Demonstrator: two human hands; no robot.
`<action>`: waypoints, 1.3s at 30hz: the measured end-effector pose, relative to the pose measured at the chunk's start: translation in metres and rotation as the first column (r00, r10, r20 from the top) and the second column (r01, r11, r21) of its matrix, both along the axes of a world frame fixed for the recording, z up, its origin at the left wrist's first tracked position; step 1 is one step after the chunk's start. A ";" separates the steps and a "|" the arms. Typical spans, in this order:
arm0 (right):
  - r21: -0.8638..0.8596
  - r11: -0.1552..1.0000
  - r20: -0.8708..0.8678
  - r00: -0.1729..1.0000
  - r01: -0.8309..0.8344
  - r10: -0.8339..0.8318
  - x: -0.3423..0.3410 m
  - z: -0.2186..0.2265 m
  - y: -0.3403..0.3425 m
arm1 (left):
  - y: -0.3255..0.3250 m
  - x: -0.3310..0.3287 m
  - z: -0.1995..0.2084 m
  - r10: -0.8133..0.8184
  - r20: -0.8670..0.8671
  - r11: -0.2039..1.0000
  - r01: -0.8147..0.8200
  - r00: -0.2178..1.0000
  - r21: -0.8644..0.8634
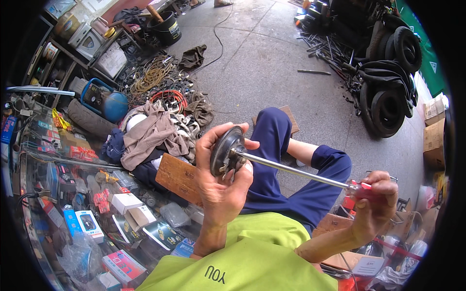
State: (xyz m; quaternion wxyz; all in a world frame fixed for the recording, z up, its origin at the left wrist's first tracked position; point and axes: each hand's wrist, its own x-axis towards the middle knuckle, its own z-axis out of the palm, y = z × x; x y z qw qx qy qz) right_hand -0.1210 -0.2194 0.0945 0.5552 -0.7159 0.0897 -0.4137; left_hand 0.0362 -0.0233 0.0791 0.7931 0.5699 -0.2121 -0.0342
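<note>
My left hand (pixel 217 196) grips a round black disc-shaped horn (pixel 223 148) by its rim, fingers around the far side and thumb on the near side. Small metal fittings stick out of the horn's right-facing side. A screwdriver (pixel 296 169) with a long shiny shaft and a red handle runs from there to the right. Its tip meets the fittings at the horn's middle; the exact contact is too small to make out. The handle is wrapped by the fingers of my right hand (pixel 374 206). Both hands are raised above my lap.
To the left, a cluttered counter holds small boxes (pixel 125 266) and plastic bags. Cloths (pixel 155 133) and tangled cables (pixel 155 77) lie beyond it, beside a blue tank (pixel 114 106). Old tyres (pixel 388 111) stack at the far right. A wooden board (pixel 178 178) sits by my left hand.
</note>
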 end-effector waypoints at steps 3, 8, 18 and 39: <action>0.116 0.992 0.064 0.996 0.050 -0.058 -0.008 -0.004 -0.002 | -0.004 -0.003 -0.002 -0.024 -0.008 1.000 0.024 1.000 0.008; 0.167 0.981 0.022 0.994 0.098 -0.104 0.004 0.001 0.003 | -0.008 -0.006 -0.004 -0.026 -0.055 1.000 0.026 0.998 -0.009; 0.071 0.996 0.019 0.998 0.061 -0.063 -0.006 -0.005 -0.004 | -0.008 -0.006 -0.006 -0.027 -0.053 1.000 0.028 0.998 0.009; 0.078 0.985 0.143 0.977 0.151 -0.161 -0.005 0.000 0.008 | -0.008 -0.008 -0.007 -0.035 -0.046 0.999 0.036 0.998 0.012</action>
